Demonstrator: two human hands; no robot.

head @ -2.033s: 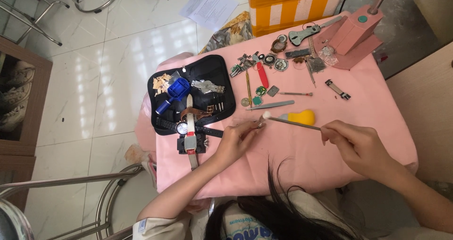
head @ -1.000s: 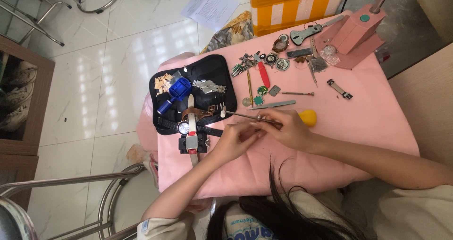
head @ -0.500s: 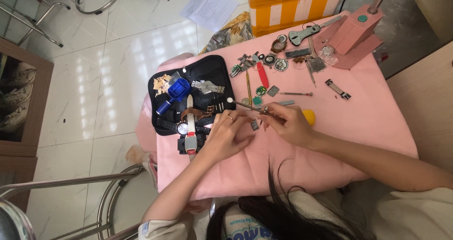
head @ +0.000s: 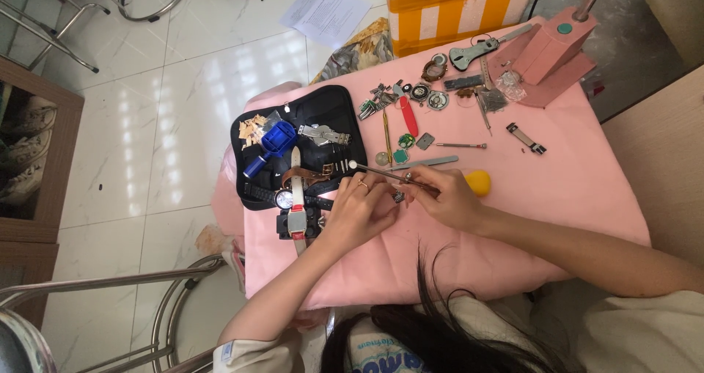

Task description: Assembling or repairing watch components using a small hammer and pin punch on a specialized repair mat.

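Tweezers (head: 389, 173) are lying nearly level, tips pointing left, pinched by right hand (head: 447, 197); left hand (head: 359, 211) is pinching a small watch part (head: 398, 195).

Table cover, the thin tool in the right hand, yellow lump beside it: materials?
Table cover: pink cloth, matte, going by the soft folds over the front edge.
Thin tool: probably metal, slim and grey with a light glint; right hand holds it, left hand is close beside.
Yellow lump: rounded, matte, possibly rubber or soft plastic; can't tell which.
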